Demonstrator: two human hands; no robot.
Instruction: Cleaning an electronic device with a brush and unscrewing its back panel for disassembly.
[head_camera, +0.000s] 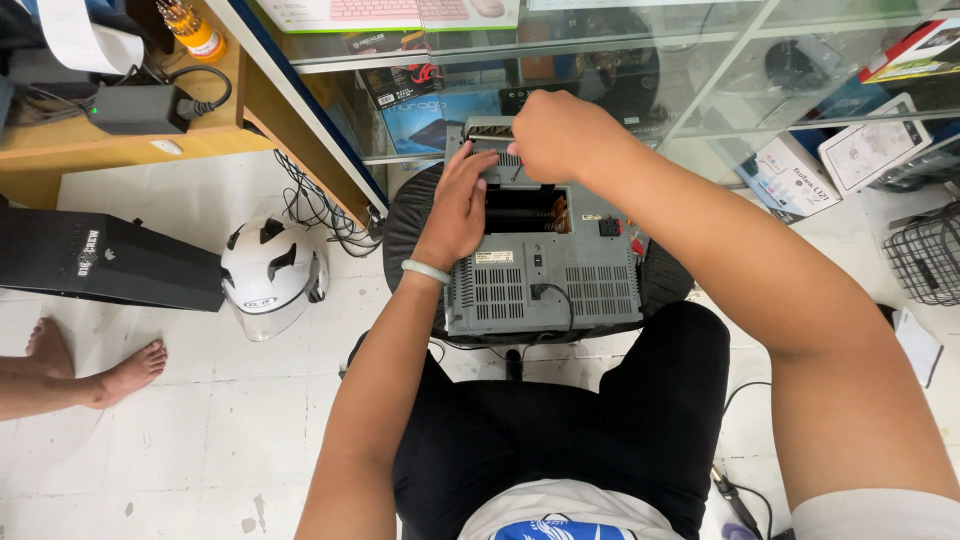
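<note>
Resting flat, fingers together, the left hand (458, 205) presses on the top of a grey printer (540, 265) that sits on a black round stool (405, 225) before the person's knees. The right hand (553, 135) is curled at the printer's far edge, apparently pinching a ribbed grey part there (the fingers hide what they grip). A white helmet (268, 275) lies on the floor to the left, near another person's bare feet (95, 365).

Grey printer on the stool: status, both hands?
Left hand flat on grey printer. Right hand closed at its rear edge; grip hidden. Nothing blocking.
</note>
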